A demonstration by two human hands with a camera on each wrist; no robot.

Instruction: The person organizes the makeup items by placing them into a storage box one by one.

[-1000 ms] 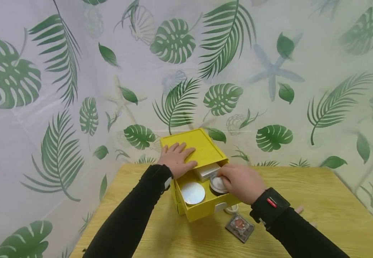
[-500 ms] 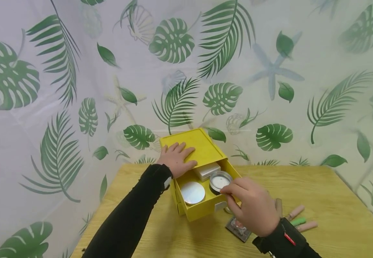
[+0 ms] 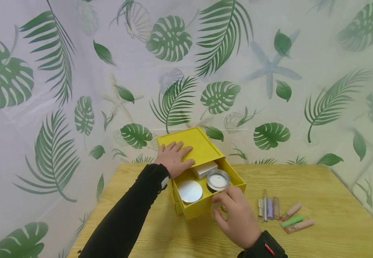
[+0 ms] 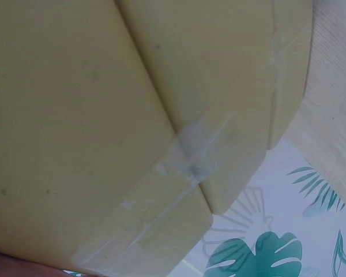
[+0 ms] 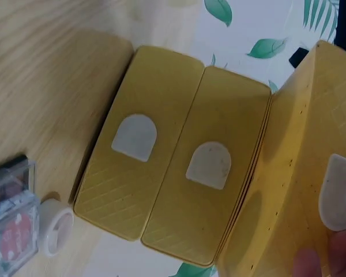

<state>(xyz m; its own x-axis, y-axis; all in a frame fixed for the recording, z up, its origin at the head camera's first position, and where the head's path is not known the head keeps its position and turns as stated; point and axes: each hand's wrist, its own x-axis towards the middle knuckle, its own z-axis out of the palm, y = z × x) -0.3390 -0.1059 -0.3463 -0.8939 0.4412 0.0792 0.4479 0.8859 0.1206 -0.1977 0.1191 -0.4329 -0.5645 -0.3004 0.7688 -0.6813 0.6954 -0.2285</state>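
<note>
My left hand [image 3: 173, 157] rests with spread fingers on top of a yellow drawer box [image 3: 202, 143]. The top drawer [image 3: 194, 212] is pulled out. Inside it lie a round silvery compact [image 3: 190, 191], a round clear-lidded jar [image 3: 218, 180] and a white box [image 3: 204, 170]. At the drawer's front, my right hand [image 3: 238, 218] pinches the white pull tab [image 5: 339, 193]; its fingertips show beside the tab in the right wrist view. Two lower drawers, the nearer one [image 5: 167, 202] included, are closed. The left wrist view shows mostly the box's taped side [image 4: 75, 115].
To the right on the wooden table [image 3: 334, 200] lie several cosmetic tubes, among them a green one [image 3: 291, 221] and a purple one [image 3: 270, 208]. A clear-lidded palette [image 5: 14, 234] and a white ring-shaped item [image 5: 56, 228] sit before the box. A patterned curtain [image 3: 180, 64] stands behind.
My right hand has let go of the jar in the drawer and moved down and forward to the drawer's front tab. The left hand stays on the box.
</note>
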